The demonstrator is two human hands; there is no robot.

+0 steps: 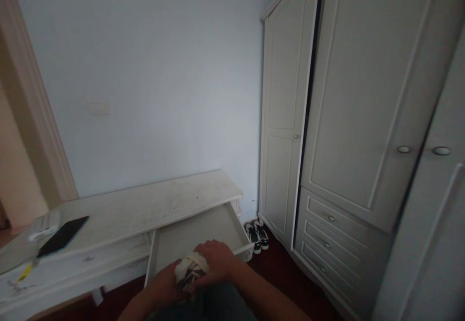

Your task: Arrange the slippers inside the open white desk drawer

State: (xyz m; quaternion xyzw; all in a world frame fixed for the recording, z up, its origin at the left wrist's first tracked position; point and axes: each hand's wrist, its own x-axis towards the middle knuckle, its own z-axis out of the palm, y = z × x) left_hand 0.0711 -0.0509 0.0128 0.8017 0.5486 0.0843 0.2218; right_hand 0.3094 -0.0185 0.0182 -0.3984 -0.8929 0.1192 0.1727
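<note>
Both my hands are low in the head view, over the front of an open white drawer (203, 229) of a white desk (145, 205). My right hand (218, 260) is closed over the top of a rolled whitish cloth bundle with dark markings (191, 270). My left hand (165, 287) grips the same bundle from below and the left. The bundle sits just above the drawer's front edge. The drawer's visible inside looks bare.
A black phone or tablet (63, 235) and a pale flat object (43, 226) lie on the desk's left end, with a yellow item (24, 272) near its front edge. A tall white wardrobe (363, 142) with lower drawers stands at right. A pair of sneakers (257, 236) rests on the dark floor.
</note>
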